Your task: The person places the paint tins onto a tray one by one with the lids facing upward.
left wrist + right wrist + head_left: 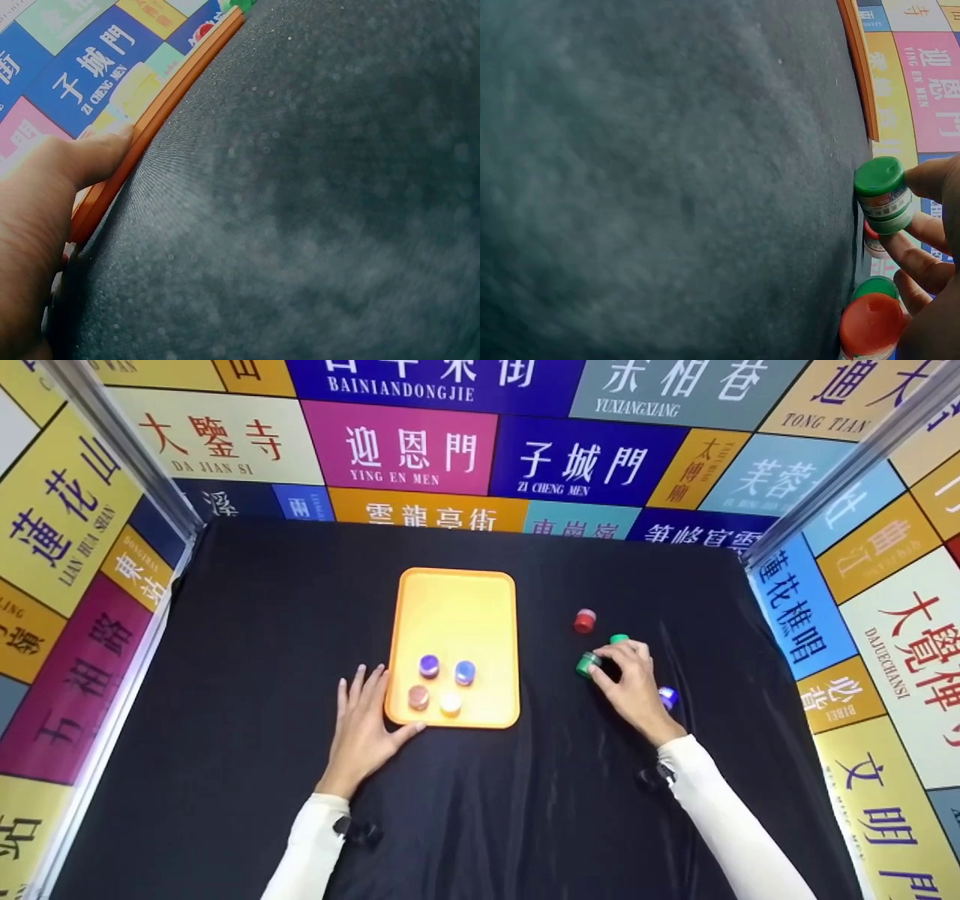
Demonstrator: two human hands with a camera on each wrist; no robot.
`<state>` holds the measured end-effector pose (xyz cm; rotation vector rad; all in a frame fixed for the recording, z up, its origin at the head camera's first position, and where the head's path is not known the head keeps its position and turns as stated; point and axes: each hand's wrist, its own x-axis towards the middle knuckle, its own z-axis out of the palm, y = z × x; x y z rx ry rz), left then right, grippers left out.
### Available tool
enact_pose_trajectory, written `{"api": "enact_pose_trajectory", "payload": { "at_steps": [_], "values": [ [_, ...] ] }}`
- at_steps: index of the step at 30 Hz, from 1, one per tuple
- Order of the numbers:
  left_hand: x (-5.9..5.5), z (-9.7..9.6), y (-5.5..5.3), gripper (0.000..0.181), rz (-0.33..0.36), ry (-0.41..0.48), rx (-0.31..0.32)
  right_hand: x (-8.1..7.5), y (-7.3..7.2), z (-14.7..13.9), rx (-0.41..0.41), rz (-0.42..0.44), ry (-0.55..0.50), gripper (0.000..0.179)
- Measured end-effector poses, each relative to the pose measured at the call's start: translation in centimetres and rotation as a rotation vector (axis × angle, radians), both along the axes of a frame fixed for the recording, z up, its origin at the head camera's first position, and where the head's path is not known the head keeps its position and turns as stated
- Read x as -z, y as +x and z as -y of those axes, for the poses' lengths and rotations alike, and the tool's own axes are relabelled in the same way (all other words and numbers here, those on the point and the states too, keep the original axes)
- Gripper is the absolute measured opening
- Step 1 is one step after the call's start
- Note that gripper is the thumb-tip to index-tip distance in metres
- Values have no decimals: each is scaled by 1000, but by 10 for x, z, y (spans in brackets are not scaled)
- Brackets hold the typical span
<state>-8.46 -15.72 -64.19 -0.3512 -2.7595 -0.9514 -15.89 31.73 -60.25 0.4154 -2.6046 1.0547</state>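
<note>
My right hand [630,679] pinches a small green paint jar [587,665] between thumb and fingers, to the right of the tray. In the right wrist view the jar's green lid [880,175] and printed label show. My left hand [365,735] rests at the lower left corner of the orange tray [457,600], fingers extended along its side and thumb on the near rim. On the tray stand a purple jar [428,666], a blue jar [465,673], a brown jar [418,697] and a white-and-orange jar [451,704].
Around my right hand are a red jar [585,621], a second green jar [619,639] and a blue-purple jar [667,697]. An orange-red jar [871,326] shows in the right wrist view. Black cloth [285,607] covers the table; printed panels [420,442] stand behind and beside it.
</note>
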Motion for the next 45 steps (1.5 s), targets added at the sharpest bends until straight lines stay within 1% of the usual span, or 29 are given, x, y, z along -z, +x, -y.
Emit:
{"api": "enact_pose_trajectory", "payload": {
  "at_steps": [8,17,22,27,34,45],
  "values": [
    [0,0,-1,109,-10,-8,-2,3,6,3,-30,-1,-3,36],
    [1,0,-1,109,-2,-11,-3,7,9,8,-34,24,52,45],
    [1,0,-1,109,-8,-5,-4,6,9,10,-43,29,72,43],
    [1,0,-1,108,-7,1,1,5,9,12,-39,41,60,40],
    [0,0,0,107,-4,3,-3,2,8,17,-54,28,24,41],
    [0,-1,0,109,0,-7,-7,3,4,29,-85,-6,18,42]
  ]
}}
